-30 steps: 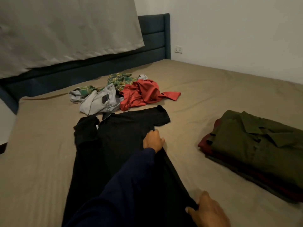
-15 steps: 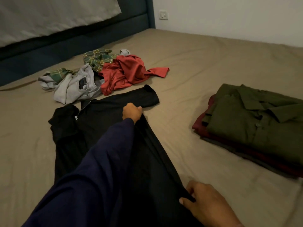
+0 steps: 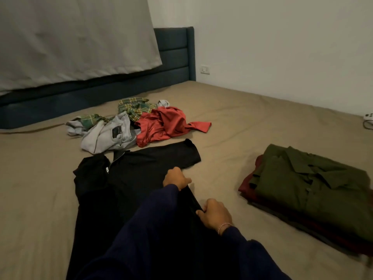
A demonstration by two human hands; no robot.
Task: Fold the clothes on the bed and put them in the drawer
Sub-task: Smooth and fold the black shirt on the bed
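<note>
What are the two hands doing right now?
Left hand: closed, gripping the right edge of the black shirt.
Right hand: closed, pinching the same edge of the shirt, lower down.

No text can be read; the patch on the grey jeans [image 3: 113,136] is blurred

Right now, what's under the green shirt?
Under the green shirt: a dark red garment, and a darker layer's edge below. Only their edges show; the rest is covered.
</note>
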